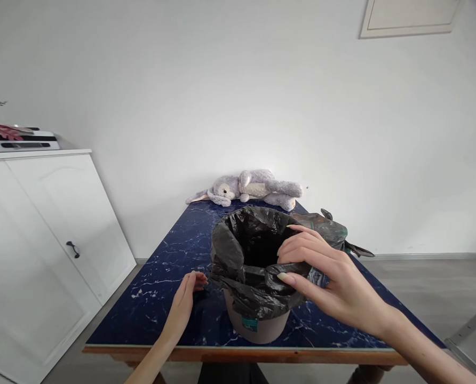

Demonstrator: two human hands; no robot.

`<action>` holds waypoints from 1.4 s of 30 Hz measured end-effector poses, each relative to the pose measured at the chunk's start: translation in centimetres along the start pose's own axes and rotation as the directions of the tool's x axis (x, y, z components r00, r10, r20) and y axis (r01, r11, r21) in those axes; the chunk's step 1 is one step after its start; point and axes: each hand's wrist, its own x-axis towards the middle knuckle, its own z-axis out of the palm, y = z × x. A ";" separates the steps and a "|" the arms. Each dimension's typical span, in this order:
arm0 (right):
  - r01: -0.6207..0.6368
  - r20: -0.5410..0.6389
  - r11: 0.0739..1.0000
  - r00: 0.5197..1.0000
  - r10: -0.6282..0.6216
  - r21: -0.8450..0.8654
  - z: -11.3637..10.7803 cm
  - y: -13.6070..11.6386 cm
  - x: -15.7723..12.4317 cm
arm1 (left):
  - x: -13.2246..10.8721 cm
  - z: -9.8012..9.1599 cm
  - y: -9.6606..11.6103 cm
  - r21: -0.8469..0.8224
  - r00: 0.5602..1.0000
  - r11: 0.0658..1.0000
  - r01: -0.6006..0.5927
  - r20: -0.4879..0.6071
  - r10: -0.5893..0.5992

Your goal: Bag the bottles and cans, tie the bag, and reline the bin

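Note:
A beige trash bin (258, 332) with a teal label stands upright near the table's front edge. It is lined with a black garbage bag (258, 298), whose top is folded out over the rim. My right hand (322, 266) grips the bag at the right side of the rim, thumb outside and fingers reaching inside. Left of the bin, my left hand (185, 296) is held just beside the bag with its fingers loosely bent and nothing visible in them. Some of its fingertips are hidden. The bottom of the bin's inside is dark.
A grey plush rabbit (254, 188) lies on its side at the far end of the blue marbled table (158, 298). Another dark plastic bag (326, 228) lies behind the bin at right. A white cabinet (54, 240) stands left; a metal frame (470, 325) is at lower right.

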 end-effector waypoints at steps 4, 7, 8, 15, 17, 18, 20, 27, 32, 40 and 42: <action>-0.005 0.001 1.000 1.000 0.005 -0.016 0.0 -0.1 0.0 | -0.2 -0.1 0.0 0.015 1.000 1.000 -0.003 -0.002 0.003; -0.008 -0.002 1.000 1.000 0.007 -0.017 0.0 -0.2 0.0 | -0.4 -0.1 0.2 0.018 1.000 1.000 -0.012 0.002 0.012; -0.005 -0.002 1.000 1.000 0.005 -0.016 0.0 -0.2 0.0 | -0.5 -0.1 0.3 0.020 1.000 1.000 -0.016 0.003 0.016; -0.003 -0.006 1.000 1.000 0.003 -0.025 0.0 -0.2 -0.3 | -0.8 -0.1 0.7 0.037 1.000 0.999 -0.021 0.017 0.021; 0.011 -0.018 0.999 1.000 -0.011 -0.036 -0.1 -0.2 -0.3 | -0.8 -0.1 0.7 0.038 1.000 0.999 -0.023 0.018 0.022; 0.020 -0.022 0.999 1.000 -0.021 -0.044 -0.2 -0.2 -0.3 | -0.7 -0.1 0.6 0.038 0.999 0.999 -0.025 0.021 0.024; 0.037 -0.022 0.997 0.999 -0.038 -0.063 -0.5 -0.1 -0.3 | -0.5 -0.2 0.4 0.037 0.999 0.999 -0.028 0.025 0.027; 0.034 -0.016 0.990 0.999 -0.036 -0.138 -2.5 0.1 -1.0 | 0.2 -0.4 -0.7 0.039 1.000 0.999 -0.024 0.001 0.024; -0.005 -0.046 0.972 0.999 -0.006 -0.235 -4.5 0.6 -2.5 | 0.1 -0.6 -1.0 0.053 1.000 0.998 -0.022 -0.004 0.022; -0.015 -0.021 0.836 1.000 0.004 -0.549 -10.3 2.3 -6.7 | -0.1 -0.3 -0.3 0.061 0.999 0.997 -0.039 -0.007 0.039; -0.081 -0.043 0.808 0.997 0.069 -0.584 -11.9 3.2 -8.6 | -0.2 -0.3 0.0 0.060 0.999 0.997 -0.043 -0.004 0.043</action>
